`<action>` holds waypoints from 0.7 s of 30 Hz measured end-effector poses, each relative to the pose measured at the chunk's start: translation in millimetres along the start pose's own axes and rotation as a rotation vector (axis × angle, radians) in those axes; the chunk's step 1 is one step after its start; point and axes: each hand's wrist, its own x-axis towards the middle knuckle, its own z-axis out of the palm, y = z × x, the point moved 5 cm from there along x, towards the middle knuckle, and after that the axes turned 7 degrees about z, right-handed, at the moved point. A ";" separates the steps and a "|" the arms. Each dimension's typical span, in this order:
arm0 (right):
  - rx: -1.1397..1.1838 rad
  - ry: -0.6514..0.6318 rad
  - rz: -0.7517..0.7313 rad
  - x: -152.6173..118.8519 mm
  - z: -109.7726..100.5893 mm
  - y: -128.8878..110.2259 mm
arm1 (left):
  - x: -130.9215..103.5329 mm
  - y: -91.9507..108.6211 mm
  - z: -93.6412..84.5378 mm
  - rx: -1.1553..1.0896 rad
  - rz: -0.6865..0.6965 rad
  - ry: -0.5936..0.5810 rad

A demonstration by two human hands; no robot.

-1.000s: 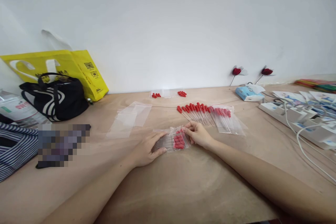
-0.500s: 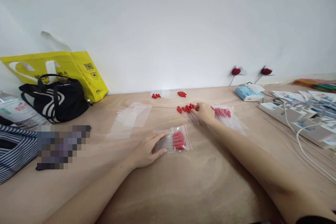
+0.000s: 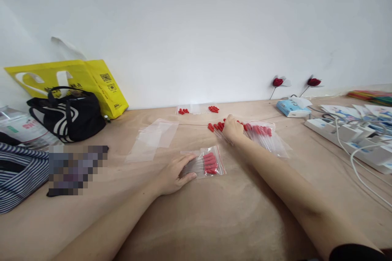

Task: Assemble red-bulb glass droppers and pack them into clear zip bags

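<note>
My left hand (image 3: 174, 174) lies at the near middle, its thumb and fingers round the left end of a clear zip bag (image 3: 223, 162). Inside that bag are several glass droppers with red rubber bulbs (image 3: 210, 163), bulbs towards the zip. Farther off, my right hand (image 3: 233, 129) is closed in a pinch over a row of loose droppers (image 3: 216, 127); its fingertips partly hide the bulb they grip. To the right of this hand, more droppers (image 3: 261, 130) lie on another clear bag (image 3: 281, 147), partly behind my wrist.
Flat clear bags (image 3: 150, 142) lie left of centre. Bagged droppers (image 3: 213, 109) rest by the wall. A yellow bag (image 3: 113, 94), a black bag (image 3: 82, 118) and a bottle (image 3: 24, 130) stand left; a tissue pack (image 3: 292, 108), power strip (image 3: 324, 130) and cables are right.
My right hand has shifted slightly left and turned over the loose droppers, uncovering more red bulbs to its right. The left hand stays on the bag; the whole view has shifted a little.
</note>
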 end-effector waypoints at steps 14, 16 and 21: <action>1.085 -0.159 -0.164 -47.8 -5.6 51.6 | 0.8 2.3 -1.1 -0.020 -0.021 -0.006; 1.176 -0.169 -0.122 -53.4 2.1 52.8 | 0.8 2.3 -0.7 -0.019 -0.016 -0.010; 1.132 -0.192 -0.072 -51.7 9.6 54.5 | 0.5 0.6 -0.1 -0.005 -0.030 -0.024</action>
